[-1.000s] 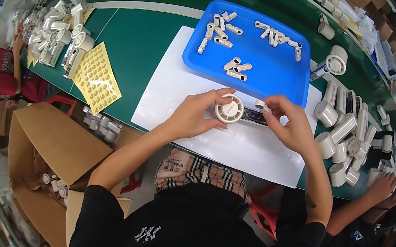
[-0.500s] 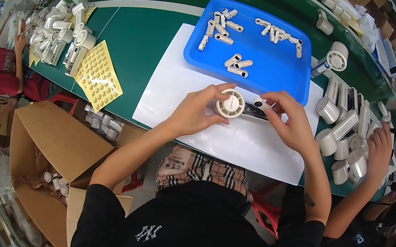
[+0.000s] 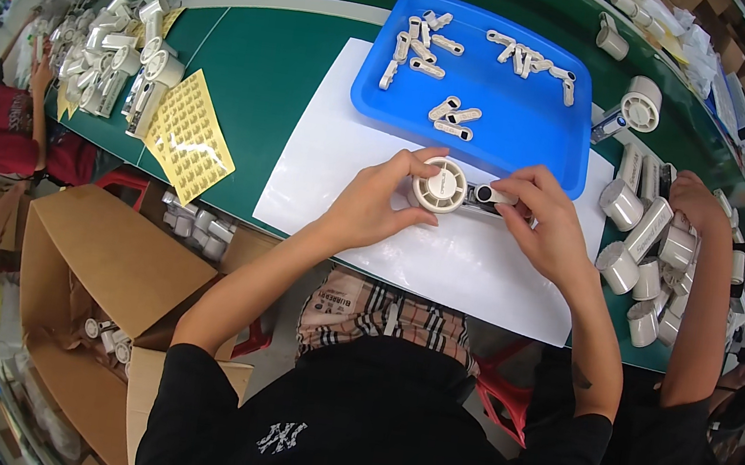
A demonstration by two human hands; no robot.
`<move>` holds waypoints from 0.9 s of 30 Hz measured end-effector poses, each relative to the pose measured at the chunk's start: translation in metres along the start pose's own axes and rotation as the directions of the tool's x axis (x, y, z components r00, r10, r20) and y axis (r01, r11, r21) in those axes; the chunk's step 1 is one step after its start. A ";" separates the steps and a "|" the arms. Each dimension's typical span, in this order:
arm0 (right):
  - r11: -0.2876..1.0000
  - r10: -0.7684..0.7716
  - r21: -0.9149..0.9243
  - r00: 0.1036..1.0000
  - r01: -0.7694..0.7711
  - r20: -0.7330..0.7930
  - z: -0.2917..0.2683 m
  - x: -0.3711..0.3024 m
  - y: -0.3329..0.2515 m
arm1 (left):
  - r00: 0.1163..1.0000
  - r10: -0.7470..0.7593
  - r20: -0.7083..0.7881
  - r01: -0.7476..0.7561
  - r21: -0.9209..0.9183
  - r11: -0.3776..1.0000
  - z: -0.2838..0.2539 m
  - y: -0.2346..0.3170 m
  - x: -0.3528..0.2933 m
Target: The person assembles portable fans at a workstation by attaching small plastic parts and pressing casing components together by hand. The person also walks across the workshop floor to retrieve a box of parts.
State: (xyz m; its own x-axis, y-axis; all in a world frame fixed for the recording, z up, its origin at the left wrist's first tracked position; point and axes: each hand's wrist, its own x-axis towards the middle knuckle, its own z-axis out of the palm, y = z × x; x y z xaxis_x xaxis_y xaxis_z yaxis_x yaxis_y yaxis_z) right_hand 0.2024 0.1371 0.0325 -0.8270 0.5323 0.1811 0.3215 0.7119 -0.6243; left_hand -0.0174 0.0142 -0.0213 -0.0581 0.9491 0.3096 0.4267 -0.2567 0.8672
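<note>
A small white handheld fan [image 3: 440, 185] lies over the white sheet [image 3: 371, 242], its round grille facing up. My left hand [image 3: 369, 202] grips the round head between thumb and fingers. In my right hand [image 3: 545, 220], thumb and fingertips pinch a cream handle cover [image 3: 493, 195] with a dark oval end. The cover sits over the fan's handle, which is mostly hidden; a dark strip of the handle's inside shows beside the head. Whether the cover is seated cannot be made out. Beyond my hands stands a blue tray [image 3: 523, 125] with several similar covers in three groups.
Several white fans [image 3: 645, 235] crowd the table at right, where a co-worker's hand [image 3: 701, 202] reaches in. One fan [image 3: 638, 108] lies beside the tray. More fans [image 3: 113, 57] and a yellow sticker sheet [image 3: 189, 135] are at left. An open carton [image 3: 119, 260] stands below.
The cover in my right hand has come down over the fan's handle, hiding most of the dark inside that showed before. At right, the co-worker's hand has moved farther away among the fans.
</note>
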 end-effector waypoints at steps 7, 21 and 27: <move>0.999 0.024 0.023 1.000 -0.024 0.014 0.002 -0.001 0.000 | 1.000 0.001 0.004 -0.001 -0.011 1.000 -0.002 0.000 0.002; 0.998 -0.018 0.063 1.000 0.018 0.001 0.014 -0.006 -0.007 | 0.985 0.019 0.171 -0.081 0.368 0.926 0.009 0.023 0.031; 0.992 -0.099 -0.089 0.989 0.089 -0.109 0.022 -0.007 -0.011 | 0.986 0.149 0.070 -0.164 0.324 0.932 0.016 0.014 0.028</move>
State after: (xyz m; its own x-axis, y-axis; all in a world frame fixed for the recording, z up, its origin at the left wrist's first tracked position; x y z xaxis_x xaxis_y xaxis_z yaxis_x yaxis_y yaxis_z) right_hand 0.1940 0.1155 0.0211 -0.7996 0.5060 0.3233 0.2864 0.7946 -0.5353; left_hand 0.0015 0.0400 -0.0073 0.0691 0.9107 0.4073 0.6997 -0.3353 0.6309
